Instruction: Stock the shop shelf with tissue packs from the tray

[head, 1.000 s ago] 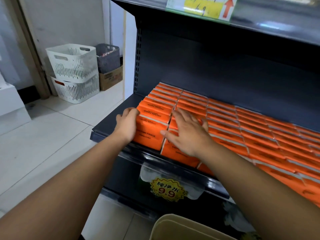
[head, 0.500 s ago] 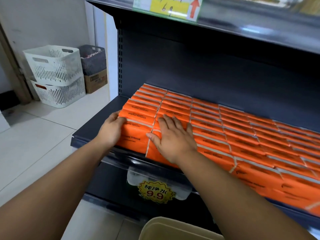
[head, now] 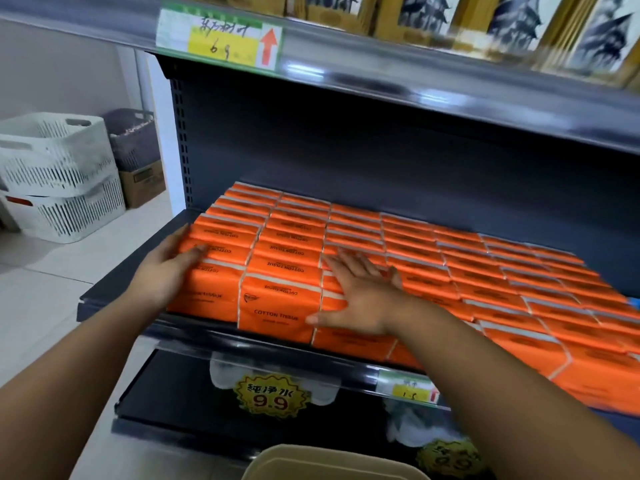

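glossy orange plastic-wrapped tissue packs (head: 277,306), dark matt metal shelf (head: 114,292), white perforated plastic baskets (head: 59,174), smooth beige tray (head: 332,462)

The tray (head: 332,460) was cut by the bottom edge; the rightmost tissue packs (head: 588,327) were blurred and ran off the right edge.

Only one view here: a wide-angle head cam, looking forward and down, right up close to the dark shelf (head: 346,161), which fills the centre and right of the frame. Floor (head: 41,306) and white baskets (head: 59,174) show at the left, and the tray (head: 311,453) rim just pokes in at the bottom edge.
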A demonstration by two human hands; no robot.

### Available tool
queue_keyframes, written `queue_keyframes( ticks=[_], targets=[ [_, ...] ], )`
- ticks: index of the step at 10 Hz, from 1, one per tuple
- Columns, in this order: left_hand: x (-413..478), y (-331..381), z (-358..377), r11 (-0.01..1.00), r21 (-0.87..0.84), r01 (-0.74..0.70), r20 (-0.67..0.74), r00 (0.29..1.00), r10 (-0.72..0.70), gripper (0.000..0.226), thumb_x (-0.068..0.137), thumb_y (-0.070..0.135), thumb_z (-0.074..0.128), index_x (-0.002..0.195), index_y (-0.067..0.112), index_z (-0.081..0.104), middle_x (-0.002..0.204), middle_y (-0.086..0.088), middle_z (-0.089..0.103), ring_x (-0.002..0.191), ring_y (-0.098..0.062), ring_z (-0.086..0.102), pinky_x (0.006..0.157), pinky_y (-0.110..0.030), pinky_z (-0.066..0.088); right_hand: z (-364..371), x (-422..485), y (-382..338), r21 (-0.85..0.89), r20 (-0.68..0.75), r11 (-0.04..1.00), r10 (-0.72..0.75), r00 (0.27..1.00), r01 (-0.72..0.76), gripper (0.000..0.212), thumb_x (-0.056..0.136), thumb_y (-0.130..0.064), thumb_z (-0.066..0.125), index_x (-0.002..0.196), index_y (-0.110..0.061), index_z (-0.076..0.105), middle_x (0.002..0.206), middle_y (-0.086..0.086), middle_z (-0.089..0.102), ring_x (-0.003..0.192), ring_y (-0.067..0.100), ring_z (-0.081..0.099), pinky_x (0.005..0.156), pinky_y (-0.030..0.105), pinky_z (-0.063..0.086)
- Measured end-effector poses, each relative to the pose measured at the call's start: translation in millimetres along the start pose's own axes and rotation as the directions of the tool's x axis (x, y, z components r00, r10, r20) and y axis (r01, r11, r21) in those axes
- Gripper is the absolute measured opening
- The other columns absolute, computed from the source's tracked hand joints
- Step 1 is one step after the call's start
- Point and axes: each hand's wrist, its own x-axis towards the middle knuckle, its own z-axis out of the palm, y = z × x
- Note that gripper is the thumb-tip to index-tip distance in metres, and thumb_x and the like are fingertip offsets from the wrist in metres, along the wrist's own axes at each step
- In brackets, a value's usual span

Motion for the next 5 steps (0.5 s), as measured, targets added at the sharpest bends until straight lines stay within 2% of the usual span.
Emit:
queue_keyframes(
  ticks=[1, 2, 3, 4, 5],
  targets=[
    [-3.8, 4.8, 3.0, 0.998, 0.058, -0.006, 0.012, 1.000, 0.006, 0.057, 0.092, 0.033, 0.061, 0.145, 0.033, 0.040, 0.138, -0.001, 0.049, 0.112, -0.015, 0.048, 0.096, -0.028, 0.034, 11.2, -2.1, 8.4, -0.021, -0.041, 1.000, -0.001, 0.999, 0.000, 0.101, 0.077, -0.082, 0.042, 0.150, -0.042, -0.015, 0.161, -0.010, -0.018, 0.149, 0.019, -0.015, 0.114, 0.061, -0.010],
    [-5.3, 9.8, 0.6, 0.973, 0.229, -0.018, -0.019, 1.000, 0.023, 0.063, 0.090, 0.042, 0.062, 0.146, 0.028, 0.038, 0.141, -0.007, 0.049, 0.118, -0.025, 0.050, 0.099, -0.041, 0.038, 14.0, -2.4, 9.1, 0.003, -0.073, 1.000, -0.013, 0.997, 0.014, 0.100, 0.078, -0.082, 0.041, 0.151, -0.041, -0.013, 0.161, -0.011, -0.016, 0.149, 0.018, -0.014, 0.114, 0.059, -0.011],
    [-10.9, 18.3, -1.6, 0.832, 0.549, -0.075, -0.175, 0.963, 0.203, 0.074, 0.076, 0.059, 0.052, 0.141, 0.023, 0.045, 0.147, -0.009, 0.042, 0.133, -0.030, 0.041, 0.110, -0.051, 0.026, 4.4, -13.5, 13.8, 0.038, -0.059, 0.999, -0.032, 0.998, 0.034, 0.105, 0.074, -0.085, 0.042, 0.152, -0.040, -0.011, 0.161, -0.013, -0.014, 0.149, 0.014, -0.013, 0.115, 0.057, -0.013],
    [-30.6, 34.1, 18.9, 0.741, 0.633, -0.222, -0.120, 0.918, 0.377, 0.070, 0.076, 0.060, 0.042, 0.139, 0.028, 0.048, 0.151, -0.003, 0.036, 0.140, -0.023, 0.031, 0.113, -0.049, 0.014, -3.8, -32.8, 32.7, 0.082, -0.131, 0.996, -0.022, 0.991, 0.033, 0.103, 0.073, -0.086, 0.042, 0.152, -0.041, -0.006, 0.161, -0.016, -0.009, 0.148, 0.010, -0.010, 0.115, 0.055, -0.014],
    [-58.2, 45.5, 51.8, 0.558, 0.712, -0.426, 0.226, 0.892, 0.392, 0.081, 0.072, 0.074, 0.027, 0.143, 0.038, 0.038, 0.158, 0.004, 0.025, 0.144, -0.020, 0.023, 0.114, -0.047, 0.008, -4.9, -58.3, 56.7, 0.076, -0.195, 0.997, 0.028, 0.980, -0.014, 0.097, 0.075, -0.083, 0.041, 0.152, -0.042, 0.000, 0.161, -0.017, -0.003, 0.149, 0.009, -0.004, 0.116, 0.054, -0.007]
  ],
)
